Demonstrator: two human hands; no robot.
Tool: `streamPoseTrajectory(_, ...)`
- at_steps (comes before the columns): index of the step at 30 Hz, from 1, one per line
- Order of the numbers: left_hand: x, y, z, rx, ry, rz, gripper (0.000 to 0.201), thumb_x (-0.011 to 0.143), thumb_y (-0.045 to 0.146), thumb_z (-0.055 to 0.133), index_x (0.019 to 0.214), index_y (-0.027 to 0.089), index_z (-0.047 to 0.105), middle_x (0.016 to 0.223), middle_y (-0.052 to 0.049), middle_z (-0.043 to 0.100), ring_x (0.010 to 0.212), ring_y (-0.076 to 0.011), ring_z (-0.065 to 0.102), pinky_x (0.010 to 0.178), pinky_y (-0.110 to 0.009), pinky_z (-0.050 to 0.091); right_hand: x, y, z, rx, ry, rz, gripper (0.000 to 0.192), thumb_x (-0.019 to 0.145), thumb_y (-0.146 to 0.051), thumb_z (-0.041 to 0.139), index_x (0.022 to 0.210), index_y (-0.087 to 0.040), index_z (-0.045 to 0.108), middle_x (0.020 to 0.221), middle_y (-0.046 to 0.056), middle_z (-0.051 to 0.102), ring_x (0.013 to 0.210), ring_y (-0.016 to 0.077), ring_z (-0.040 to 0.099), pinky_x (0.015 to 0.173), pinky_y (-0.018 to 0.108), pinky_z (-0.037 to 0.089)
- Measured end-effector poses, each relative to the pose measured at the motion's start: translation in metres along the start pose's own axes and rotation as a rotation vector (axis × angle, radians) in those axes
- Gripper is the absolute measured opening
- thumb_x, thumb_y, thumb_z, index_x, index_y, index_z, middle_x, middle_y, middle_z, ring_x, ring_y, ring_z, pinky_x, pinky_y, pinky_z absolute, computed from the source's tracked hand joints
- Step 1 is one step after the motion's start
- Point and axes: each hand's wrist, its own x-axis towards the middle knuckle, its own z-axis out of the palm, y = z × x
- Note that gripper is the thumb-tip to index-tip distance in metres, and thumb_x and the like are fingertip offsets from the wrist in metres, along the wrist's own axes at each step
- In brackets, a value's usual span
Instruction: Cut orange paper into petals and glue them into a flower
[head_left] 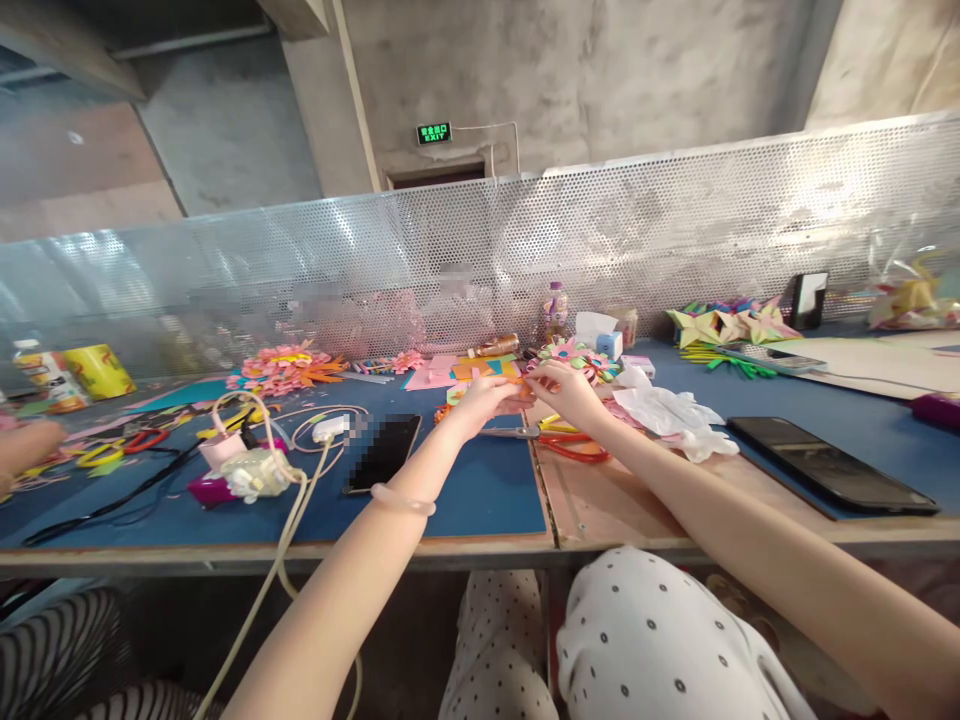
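My left hand and my right hand meet over the middle of the table, fingers pinched together. Between their fingertips is a small piece of orange paper, partly covered by the fingers; its exact shape is too small to make out. Just below my hands lie scissors with orange-red handles, the blades pointing left. Yellow handles show beside them. Sheets of pink and orange paper are stacked behind my left hand. Paper flowers sit behind my right hand.
Left of me are a phone, a power strip with cables and pink paper flowers. On the right are crumpled tissues, another phone and folded paper stars. Another person's hand reaches in at far left.
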Motion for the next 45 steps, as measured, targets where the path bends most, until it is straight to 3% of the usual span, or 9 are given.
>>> streamPoseTrajectory(7,-0.001,0.0,0.002,0.059,0.023,0.02,0.021,0.073,0.025,0.069,0.091,0.015,0.07,0.089,-0.009,0.074,0.083,-0.0205,0.07,0.084,-0.035,0.051,0.0,0.003,0.0,-0.069,-0.012,-0.05,0.015,0.084,-0.025,0.053,0.078,-0.019,0.065,0.078,0.006,0.061,0.072,0.0179,0.056,0.068,0.032,0.048)
streamPoseTrajectory(14,0.001,0.001,0.0,-0.078,-0.009,0.007,0.022,0.075,0.026,0.069,0.092,0.013,0.069,0.09,-0.011,0.073,0.084,-0.0194,0.07,0.085,-0.033,0.051,-0.001,0.008,0.0,-0.223,-0.049,-0.245,0.023,0.089,-0.022,0.048,0.099,-0.023,0.069,0.095,0.009,0.067,0.095,0.0231,0.059,0.083,0.037,0.049)
streamPoseTrajectory(25,0.007,-0.008,-0.007,-0.095,-0.079,0.037,0.026,0.079,0.029,0.068,0.099,0.013,0.067,0.095,-0.011,0.073,0.085,-0.0174,0.069,0.086,-0.032,0.051,-0.002,0.002,-0.009,-0.376,-0.155,-0.298,0.028,0.092,-0.026,0.044,0.102,-0.022,0.07,0.099,0.011,0.068,0.094,0.025,0.057,0.085,0.04,0.048)
streamPoseTrajectory(28,0.005,-0.006,-0.006,-0.043,-0.051,0.04,0.024,0.078,0.029,0.068,0.097,0.014,0.068,0.095,-0.01,0.073,0.084,-0.017,0.069,0.086,-0.032,0.051,-0.001,-0.001,-0.006,-0.279,-0.129,-0.219,0.025,0.089,-0.024,0.047,0.095,-0.019,0.071,0.097,0.011,0.068,0.094,0.0253,0.057,0.083,0.04,0.048)
streamPoseTrajectory(31,0.003,-0.004,-0.004,0.026,-0.032,0.034,0.021,0.078,0.027,0.067,0.094,0.014,0.068,0.094,-0.01,0.073,0.085,-0.0179,0.069,0.087,-0.034,0.05,-0.001,-0.002,0.0,-0.035,-0.068,0.044,0.022,0.086,-0.026,0.05,0.089,-0.018,0.07,0.09,0.008,0.068,0.085,0.0214,0.06,0.076,0.035,0.049)
streamPoseTrajectory(35,0.003,-0.005,-0.002,0.108,-0.028,0.038,0.017,0.079,0.024,0.064,0.091,0.014,0.069,0.09,-0.01,0.074,0.084,-0.0191,0.07,0.085,-0.035,0.051,0.0,-0.004,0.001,0.249,-0.134,0.332,0.028,0.085,-0.039,0.051,0.083,-0.017,0.069,0.08,0.005,0.068,0.07,0.0166,0.061,0.068,0.03,0.048)
streamPoseTrajectory(38,0.004,-0.005,-0.002,0.142,-0.023,0.045,0.015,0.079,0.022,0.062,0.09,0.014,0.068,0.088,-0.009,0.074,0.083,-0.0186,0.07,0.084,-0.035,0.052,-0.001,-0.004,-0.001,0.28,-0.145,0.355,0.033,0.082,-0.044,0.053,0.079,-0.016,0.069,0.075,0.004,0.068,0.067,0.0161,0.06,0.067,0.029,0.046)
streamPoseTrajectory(45,0.003,-0.003,0.0,0.163,-0.013,0.043,0.014,0.077,0.021,0.066,0.087,0.012,0.068,0.084,-0.009,0.074,0.08,-0.0181,0.07,0.084,-0.034,0.051,0.001,-0.004,-0.002,0.245,-0.1,0.324,0.022,0.075,-0.038,0.062,0.076,-0.019,0.073,0.079,0.005,0.071,0.075,0.0193,0.062,0.073,0.031,0.045)
